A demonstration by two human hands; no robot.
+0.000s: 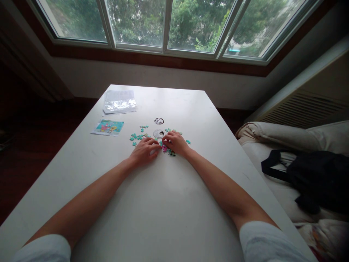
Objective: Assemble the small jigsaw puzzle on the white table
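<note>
Small jigsaw puzzle pieces (140, 137), mostly teal-green, lie loose on the white table (169, 203). My left hand (145, 150) rests low at the near edge of them, fingers curled and tips meeting at a piece between the hands. Facing it, my right hand (176, 142) is closed over pink and green pieces (164, 149), with its fingertips pinched down on one. Its fingers partly hide the pieces underneath. A picture card (108, 127) with colourful cartoon figures on teal lies to the left. Just beyond my hands sits a round, shiny disc-like item (159, 134).
A second round item (159, 120) lies farther back. Clear plastic packaging (120, 102) is at the table's far left corner. To the right stands a pale sofa (256, 145) with a black bag (319, 178) on it. Windows (166, 25) line the far wall.
</note>
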